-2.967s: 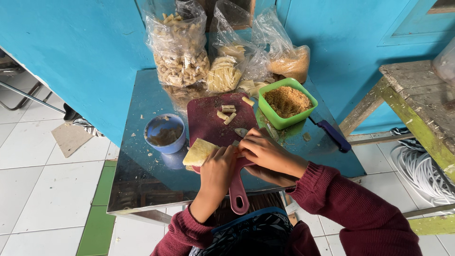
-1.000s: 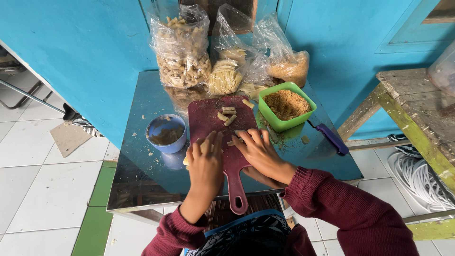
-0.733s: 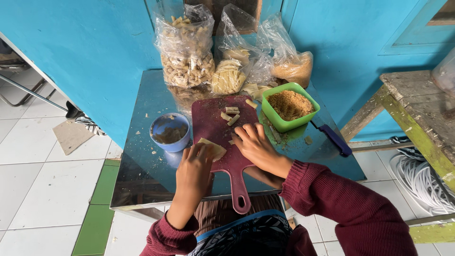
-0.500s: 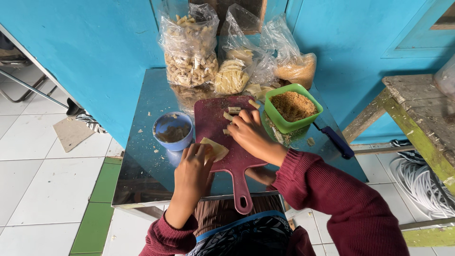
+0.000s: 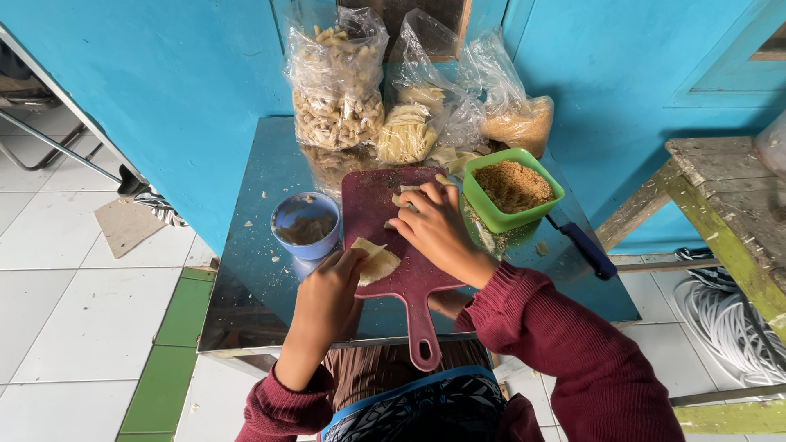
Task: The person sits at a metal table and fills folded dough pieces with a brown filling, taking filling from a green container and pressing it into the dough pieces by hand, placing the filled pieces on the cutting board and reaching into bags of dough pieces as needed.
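Note:
A dark red cutting board point(image 5: 385, 217) with a handle lies on a shiny metal table point(image 5: 262, 278). My left hand point(image 5: 332, 290) presses its fingertips on a pale, thin dough sheet point(image 5: 375, 262) at the board's left edge. My right hand point(image 5: 434, 225) reaches to the board's far end, fingers over small pale pieces point(image 5: 404, 195) lying there. Whether it grips one I cannot tell. Both arms wear dark red sleeves.
A blue cup point(image 5: 305, 225) with brownish contents stands left of the board. A green tub point(image 5: 512, 190) of brown crumbs stands right. A blue-handled tool point(image 5: 583, 248) lies beside it. Three plastic bags point(image 5: 340, 90) of snacks lean against the blue wall. A wooden bench point(image 5: 729, 196) stands right.
My right hand has moved from the dough sheet forward to the small pieces at the board's far end. My left hand stays on the sheet, which lies flatter on the board.

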`<state>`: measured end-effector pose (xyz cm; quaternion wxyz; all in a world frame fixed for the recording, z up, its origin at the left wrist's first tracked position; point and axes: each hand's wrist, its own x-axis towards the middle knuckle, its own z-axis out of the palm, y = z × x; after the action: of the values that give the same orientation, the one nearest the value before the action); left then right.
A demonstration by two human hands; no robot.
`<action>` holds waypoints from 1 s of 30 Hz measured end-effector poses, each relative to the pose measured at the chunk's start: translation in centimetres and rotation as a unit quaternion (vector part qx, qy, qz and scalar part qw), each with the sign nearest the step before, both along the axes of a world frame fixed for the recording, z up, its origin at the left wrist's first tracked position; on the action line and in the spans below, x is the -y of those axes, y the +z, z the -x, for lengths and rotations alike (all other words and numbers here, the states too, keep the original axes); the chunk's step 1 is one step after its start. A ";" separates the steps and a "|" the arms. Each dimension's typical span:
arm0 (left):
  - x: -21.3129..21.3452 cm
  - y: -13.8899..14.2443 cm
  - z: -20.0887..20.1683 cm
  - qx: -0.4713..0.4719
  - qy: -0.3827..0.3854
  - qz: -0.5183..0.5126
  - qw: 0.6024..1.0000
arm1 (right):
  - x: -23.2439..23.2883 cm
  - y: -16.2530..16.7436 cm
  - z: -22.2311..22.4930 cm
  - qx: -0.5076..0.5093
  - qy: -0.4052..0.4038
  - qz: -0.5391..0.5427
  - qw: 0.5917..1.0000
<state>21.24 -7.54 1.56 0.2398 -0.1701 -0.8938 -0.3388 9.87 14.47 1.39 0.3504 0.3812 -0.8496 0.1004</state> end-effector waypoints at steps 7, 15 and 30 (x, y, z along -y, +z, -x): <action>-0.9 -1.4 2.1 0.035 0.116 -0.017 0.993 | 0.9 0.0 -5.0 0.039 0.123 -0.006 0.992; 1.2 -2.6 3.6 0.095 0.021 -0.193 0.976 | 0.9 -0.3 -6.3 0.106 0.150 0.006 0.983; 0.7 3.0 2.3 -0.036 0.124 -0.152 0.980 | 0.6 -1.2 -5.8 0.117 0.157 0.008 0.981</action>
<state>18.91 -8.25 4.56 0.3350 -0.0313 -0.8369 -0.4318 15.68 13.86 0.22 0.2317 0.4926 -0.8133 0.2053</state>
